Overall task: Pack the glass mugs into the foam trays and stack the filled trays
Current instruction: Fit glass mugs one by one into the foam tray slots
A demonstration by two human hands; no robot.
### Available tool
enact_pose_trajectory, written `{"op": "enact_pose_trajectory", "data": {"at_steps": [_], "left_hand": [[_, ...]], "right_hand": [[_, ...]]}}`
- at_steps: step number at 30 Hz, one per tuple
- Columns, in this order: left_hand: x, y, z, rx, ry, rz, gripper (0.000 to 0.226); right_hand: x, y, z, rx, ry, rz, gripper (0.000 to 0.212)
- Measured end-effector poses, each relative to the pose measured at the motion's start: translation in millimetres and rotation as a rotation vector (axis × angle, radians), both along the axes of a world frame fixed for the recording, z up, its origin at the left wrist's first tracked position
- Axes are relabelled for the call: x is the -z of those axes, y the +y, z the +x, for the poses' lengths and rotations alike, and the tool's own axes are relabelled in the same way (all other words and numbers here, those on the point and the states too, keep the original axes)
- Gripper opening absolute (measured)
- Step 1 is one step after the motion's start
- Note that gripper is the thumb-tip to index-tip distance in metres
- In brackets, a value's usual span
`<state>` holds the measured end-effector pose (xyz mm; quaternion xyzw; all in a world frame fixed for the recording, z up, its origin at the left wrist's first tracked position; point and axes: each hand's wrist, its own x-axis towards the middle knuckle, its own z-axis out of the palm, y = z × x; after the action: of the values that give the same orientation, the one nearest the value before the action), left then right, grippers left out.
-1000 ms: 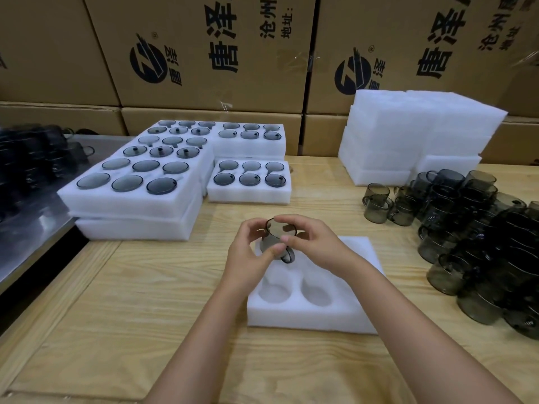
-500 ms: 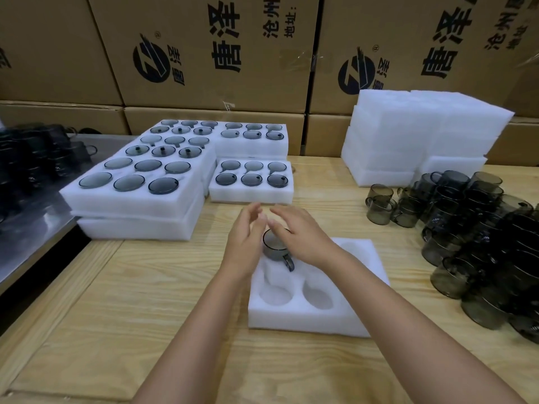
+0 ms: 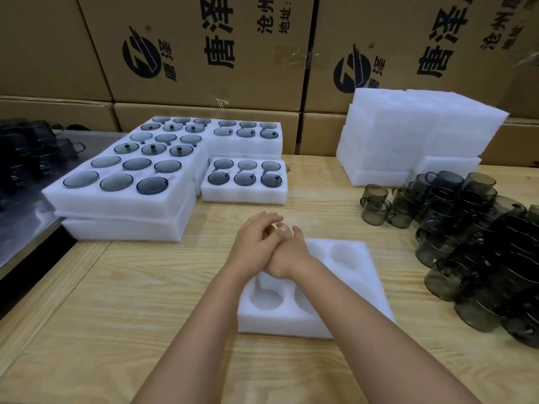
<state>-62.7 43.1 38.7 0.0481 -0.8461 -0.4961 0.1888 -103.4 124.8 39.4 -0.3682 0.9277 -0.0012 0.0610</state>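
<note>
From the head view, I have both hands pressed together over the far left corner of the foam tray [image 3: 344,290]: the left hand [image 3: 253,246] lies over the right hand [image 3: 288,255], palms down. I take it they are pushing a mug into that pocket, but the mug itself is hidden under them, so I cannot tell whether either hand is closed on it or only resting on top.

Of this tray's pockets that show, the near left one and the far right one are bare, and another is half covered by my right forearm (so this tray looks barely begun).

Beyond my hands and to their left, the filled trays [image 3: 128,188] already sit in a stack of two layers or more, dark glass showing in every pocket, with a smaller filled tray [image 3: 245,179] just beside them.

To the right of my hands lies a big heap of loose mugs [image 3: 455,228] on the surface [image 3: 116,316], and behind it a tall pile of unused foam [image 3: 408,135].

My judgement: a fair share is packed, yet most of the mugs are left to do, and this tray is not ready for stacking.
</note>
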Motion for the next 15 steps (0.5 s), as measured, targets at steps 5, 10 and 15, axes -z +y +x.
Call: {"op": "enact_pose_trajectory", "data": {"at_steps": [5,10,15], "left_hand": [[21.3,-10.4,15.5,-0.145,0.104,0.759,0.021],[43.2,-14.1,25.9,-0.180,0.093,0.879,0.019],[45.2,-12.2,23.9,-0.215,0.089,0.685,0.019]], "right_hand": [[-5.9,7.2,-0.4,0.061,-0.222,-0.469,0.044],[-36.6,65.0,-27.9,0.315,-0.075,-0.935,0.031],[-62.8,173.7,-76.6,0.775,0.356,-0.523,0.038]]}}
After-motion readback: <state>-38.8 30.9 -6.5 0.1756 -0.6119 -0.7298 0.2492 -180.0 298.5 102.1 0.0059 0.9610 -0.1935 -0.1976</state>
